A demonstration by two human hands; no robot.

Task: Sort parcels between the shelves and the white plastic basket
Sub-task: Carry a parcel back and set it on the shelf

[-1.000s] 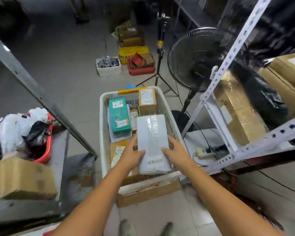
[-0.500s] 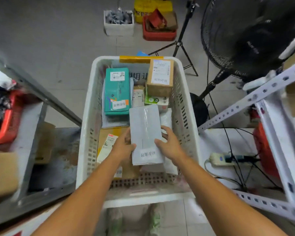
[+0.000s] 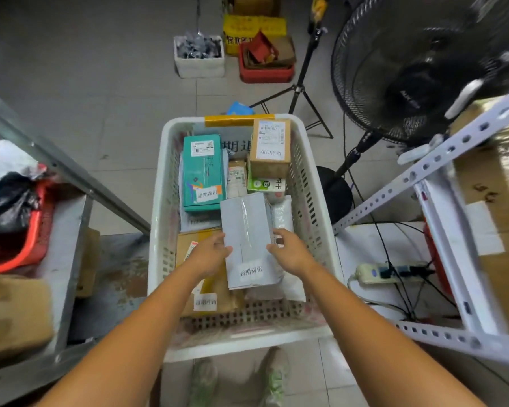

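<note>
The white plastic basket (image 3: 312, 201) stands on the floor between two shelf racks and holds several parcels. A flat grey parcel (image 3: 247, 230) with a white label lies on top of the others near the basket's front. My left hand (image 3: 210, 255) grips its left edge and my right hand (image 3: 290, 251) its right edge, fingers loosely curled. Further back in the basket lie a teal box (image 3: 203, 171) and a brown carton (image 3: 271, 148). The left shelf (image 3: 68, 230) carries a cardboard box (image 3: 12, 312). Large taped cartons (image 3: 494, 201) fill the white right shelf (image 3: 441, 154).
A black standing fan (image 3: 417, 69) and a tripod (image 3: 300, 89) stand just behind and right of the basket. A power strip (image 3: 391, 271) with cables lies on the lower right shelf board. A red bin (image 3: 33, 239) with bags sits on the left shelf. Floor crates (image 3: 200, 58) stand far back.
Both hands have lowered the grey parcel from above the basket's front rim down onto the parcels inside it. The view has tilted down and closer to the basket.
</note>
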